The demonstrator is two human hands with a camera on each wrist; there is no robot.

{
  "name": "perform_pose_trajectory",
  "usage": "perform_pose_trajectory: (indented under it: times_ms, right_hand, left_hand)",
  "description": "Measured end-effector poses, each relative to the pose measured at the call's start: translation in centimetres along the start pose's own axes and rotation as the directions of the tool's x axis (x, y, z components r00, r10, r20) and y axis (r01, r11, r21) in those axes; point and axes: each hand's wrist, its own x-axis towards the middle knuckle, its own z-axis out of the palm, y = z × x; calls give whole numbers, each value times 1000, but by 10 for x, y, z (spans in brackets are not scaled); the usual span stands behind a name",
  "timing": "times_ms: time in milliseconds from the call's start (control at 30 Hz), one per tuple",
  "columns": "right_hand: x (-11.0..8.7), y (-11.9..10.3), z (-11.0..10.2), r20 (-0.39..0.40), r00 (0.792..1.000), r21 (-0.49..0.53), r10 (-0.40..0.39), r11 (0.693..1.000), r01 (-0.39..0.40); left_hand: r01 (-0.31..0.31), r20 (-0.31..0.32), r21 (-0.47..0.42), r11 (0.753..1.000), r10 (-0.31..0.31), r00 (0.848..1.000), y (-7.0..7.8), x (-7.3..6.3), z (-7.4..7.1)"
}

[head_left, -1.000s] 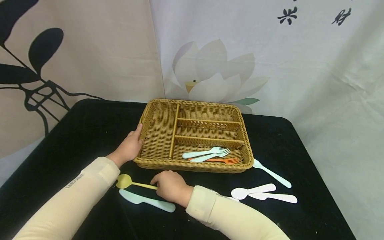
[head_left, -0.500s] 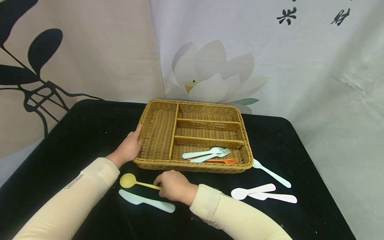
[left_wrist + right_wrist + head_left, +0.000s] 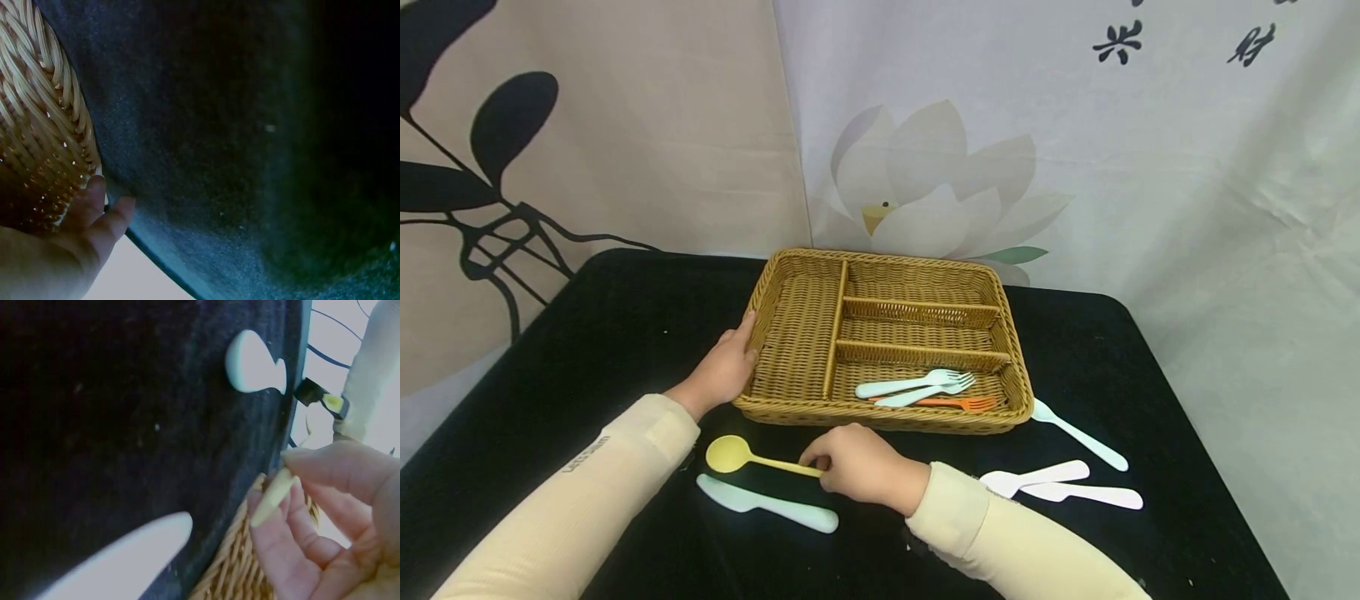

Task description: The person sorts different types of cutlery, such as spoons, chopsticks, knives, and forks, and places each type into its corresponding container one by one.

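Observation:
My right hand (image 3: 861, 464) pinches a yellow spoon (image 3: 727, 454) by the end of its handle, bowl pointing left, over the black cloth in front of the basket. In the right wrist view the yellow handle (image 3: 275, 497) sits between thumb and fingers. My left hand (image 3: 722, 367) holds the left rim of a woven divided basket (image 3: 880, 414); in the left wrist view its fingers (image 3: 115, 219) lie against the outer wall. Two mint forks (image 3: 895, 386) and an orange fork (image 3: 973, 403) lie in the front right compartment. A mint knife (image 3: 775, 506) lies just nearer than the spoon.
Right of my right hand, a white spoon (image 3: 1056, 472) crosses a white knife (image 3: 1105, 496). A pale mint utensil (image 3: 1086, 437) lies beside the basket's front right corner, its far end hidden. A printed cloth backdrop (image 3: 925, 167) hangs behind the black-covered table (image 3: 1075, 350).
The right hand has moved to the right, drawing the yellow spoon along with it. My left hand and the basket have stayed in place.

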Motion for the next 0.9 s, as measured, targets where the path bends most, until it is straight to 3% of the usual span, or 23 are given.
perform_pose_trajectory:
  times_ms: [400,900]
  right_hand:
    - [-24,12,-29,-62,998,133,-22,991,30]
    - [-35,23,-59,-173,985,111,-2,994,22]
  left_hand:
    - [1,6,3,1000,-1,1000,0,0,-1]
    - [8,23,-16,1000,-8,1000,-1,0,-2]
